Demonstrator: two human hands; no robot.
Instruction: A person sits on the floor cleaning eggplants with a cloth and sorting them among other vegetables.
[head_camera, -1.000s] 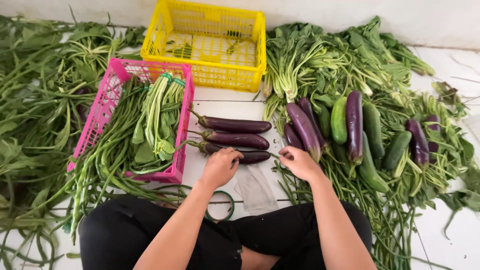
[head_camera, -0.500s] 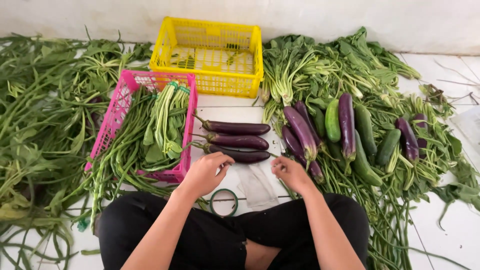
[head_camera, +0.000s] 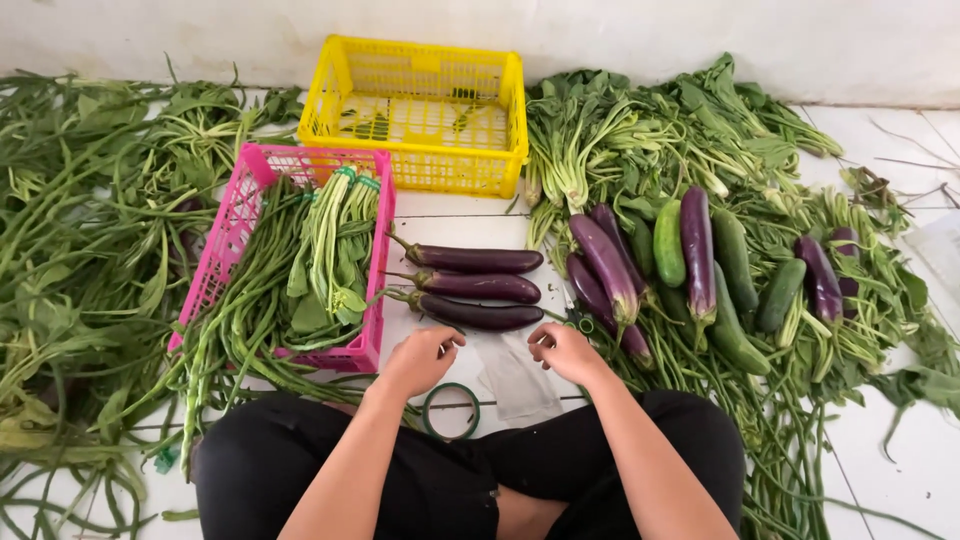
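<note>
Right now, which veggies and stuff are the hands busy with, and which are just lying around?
In hand or nearest:
- left hand
- right hand
- three eggplants in a row, just beyond the hands
- tape ring
- clear bag

Lying about:
- pink basket of long beans
- yellow basket
- cucumbers
- leafy greens
- stems at the left

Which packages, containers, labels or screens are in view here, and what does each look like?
No labels, signs or screens.
Yellow crate: rectangular plastic lattice, by the wall, almost empty.
Pink crate: rectangular plastic lattice, in front of the yellow one, holding long beans and bundled greens.
Clear plastic bag: flat on the floor between left hand and right hand.
</note>
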